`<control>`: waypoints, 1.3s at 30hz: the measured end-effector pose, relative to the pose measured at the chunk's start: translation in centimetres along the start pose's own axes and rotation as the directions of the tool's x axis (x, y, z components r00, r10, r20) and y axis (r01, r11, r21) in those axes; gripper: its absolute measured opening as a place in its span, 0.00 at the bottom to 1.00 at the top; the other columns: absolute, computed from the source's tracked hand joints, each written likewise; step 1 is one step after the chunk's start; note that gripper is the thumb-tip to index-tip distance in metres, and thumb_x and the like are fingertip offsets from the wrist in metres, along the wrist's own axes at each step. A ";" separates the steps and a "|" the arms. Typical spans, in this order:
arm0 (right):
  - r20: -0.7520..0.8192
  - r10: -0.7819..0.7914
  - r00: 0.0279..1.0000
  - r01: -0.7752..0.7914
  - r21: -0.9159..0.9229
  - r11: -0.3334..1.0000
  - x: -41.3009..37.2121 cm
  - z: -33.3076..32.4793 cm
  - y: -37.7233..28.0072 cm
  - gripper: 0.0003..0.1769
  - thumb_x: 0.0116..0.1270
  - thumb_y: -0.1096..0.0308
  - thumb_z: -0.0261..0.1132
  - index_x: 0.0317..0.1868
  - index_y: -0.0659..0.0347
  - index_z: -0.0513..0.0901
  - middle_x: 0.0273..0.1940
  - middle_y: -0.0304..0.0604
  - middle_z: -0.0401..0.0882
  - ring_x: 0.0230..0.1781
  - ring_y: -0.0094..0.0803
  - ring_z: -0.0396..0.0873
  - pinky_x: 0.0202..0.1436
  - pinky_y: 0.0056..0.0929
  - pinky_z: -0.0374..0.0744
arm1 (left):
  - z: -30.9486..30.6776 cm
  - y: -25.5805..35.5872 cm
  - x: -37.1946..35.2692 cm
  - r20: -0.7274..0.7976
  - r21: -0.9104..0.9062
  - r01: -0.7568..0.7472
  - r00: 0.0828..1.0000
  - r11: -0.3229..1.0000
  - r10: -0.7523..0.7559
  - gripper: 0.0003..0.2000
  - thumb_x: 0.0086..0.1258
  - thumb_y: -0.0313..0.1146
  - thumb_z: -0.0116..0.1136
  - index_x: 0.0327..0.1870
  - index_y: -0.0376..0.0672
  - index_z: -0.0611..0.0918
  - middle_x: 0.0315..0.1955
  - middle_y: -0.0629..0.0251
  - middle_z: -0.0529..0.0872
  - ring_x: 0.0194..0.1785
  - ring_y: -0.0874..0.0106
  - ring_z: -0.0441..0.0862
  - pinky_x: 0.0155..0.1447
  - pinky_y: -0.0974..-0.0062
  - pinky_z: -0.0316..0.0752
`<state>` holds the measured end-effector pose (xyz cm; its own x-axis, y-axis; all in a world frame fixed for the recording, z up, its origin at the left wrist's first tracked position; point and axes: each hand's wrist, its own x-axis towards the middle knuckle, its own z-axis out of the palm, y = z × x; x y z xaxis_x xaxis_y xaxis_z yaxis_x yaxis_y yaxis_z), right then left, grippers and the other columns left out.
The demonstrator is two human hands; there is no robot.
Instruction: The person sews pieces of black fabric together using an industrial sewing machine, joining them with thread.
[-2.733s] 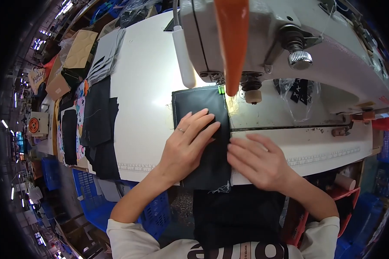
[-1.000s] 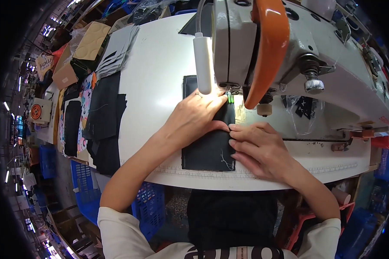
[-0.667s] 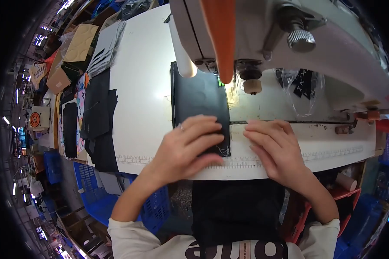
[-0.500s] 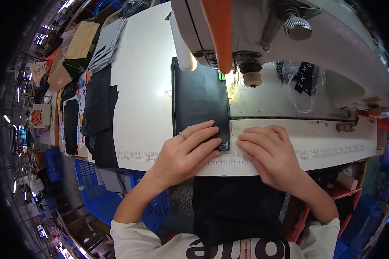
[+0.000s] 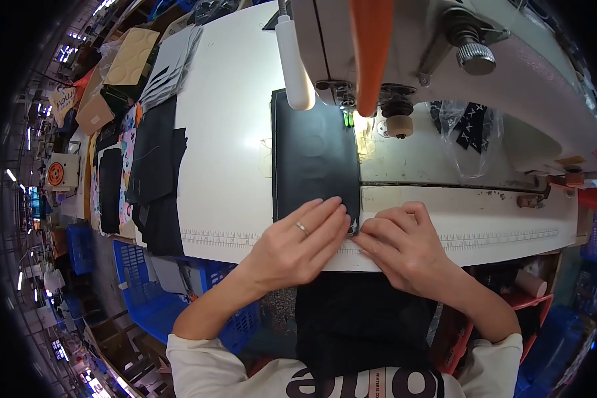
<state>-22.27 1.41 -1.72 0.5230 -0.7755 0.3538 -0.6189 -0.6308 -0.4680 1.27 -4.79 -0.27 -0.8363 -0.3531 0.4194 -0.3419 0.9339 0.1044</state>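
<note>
A long black fabric panel point(image 5: 315, 152) with stitched edges lies on the white sewing table, its far end under the head of the sewing machine point(image 5: 338, 53). My left hand point(image 5: 302, 242), a ring on one finger, rests palm down on the panel's near end with its fingers stretched out. At the panel's near right corner, where loose pale thread shows, my right hand point(image 5: 404, 249) has thumb and fingertips drawn together on the edge. Whether those fingertips lift the fabric is hard to see. The machine's light falls on the panel's right edge near the needle area.
Stacked black cloth pieces point(image 5: 156, 159) and grey sheets point(image 5: 172, 69) lie along the table's left side. A printed ruler point(image 5: 511, 235) runs along the front edge. Beyond the right hand is a clear plastic bag point(image 5: 467, 132) with black patterned pieces. Below stands a blue plastic basket point(image 5: 146, 292).
My right hand has moved in to the panel's corner and its fingers have closed together. My left hand stays flat on the panel. The whole view has shifted slightly.
</note>
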 end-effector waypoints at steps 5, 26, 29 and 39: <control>0.024 0.007 1.000 -0.007 0.012 1.000 -0.1 -0.1 -0.1 0.17 0.59 0.72 0.75 0.50 0.62 0.87 0.51 0.40 0.80 0.51 0.38 0.79 0.59 0.42 0.70 | -0.5 1.8 0.9 0.151 0.186 -0.093 0.986 0.978 0.065 0.12 0.60 0.25 0.64 0.43 0.31 0.88 0.49 0.51 0.88 0.60 0.54 0.86 0.62 0.61 0.85; 0.011 0.044 0.999 -0.045 0.115 0.992 0.1 -0.6 0.2 0.13 0.62 0.74 0.70 0.47 0.64 0.86 0.50 0.45 0.78 0.58 0.41 0.78 0.63 0.42 0.72 | -1.0 2.3 1.9 0.321 0.247 -0.153 0.944 0.957 0.068 0.11 0.63 0.29 0.61 0.42 0.32 0.87 0.54 0.45 0.86 0.65 0.51 0.83 0.70 0.56 0.78; -0.020 0.019 1.000 -0.017 0.118 0.993 0.4 -0.7 0.3 0.15 0.60 0.75 0.72 0.49 0.65 0.86 0.54 0.48 0.78 0.62 0.45 0.78 0.65 0.45 0.73 | -1.2 1.7 1.9 0.311 0.189 -0.119 0.949 0.975 0.055 0.11 0.62 0.29 0.62 0.42 0.32 0.87 0.54 0.47 0.87 0.65 0.53 0.83 0.70 0.56 0.77; -0.001 0.030 1.000 -0.030 0.102 0.994 0.5 -0.3 0.2 0.17 0.63 0.76 0.72 0.52 0.68 0.84 0.57 0.50 0.81 0.67 0.47 0.79 0.70 0.48 0.73 | -0.7 -0.7 1.4 0.172 -0.263 0.130 0.981 0.956 -0.086 0.13 0.58 0.24 0.67 0.45 0.33 0.86 0.51 0.56 0.88 0.63 0.60 0.84 0.70 0.57 0.77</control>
<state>-22.31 0.84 -1.37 0.5036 -0.7940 0.3406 -0.5714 -0.6018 -0.5580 0.58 -5.91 0.85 -0.8653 -0.4361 0.2471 -0.3225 0.8618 0.3915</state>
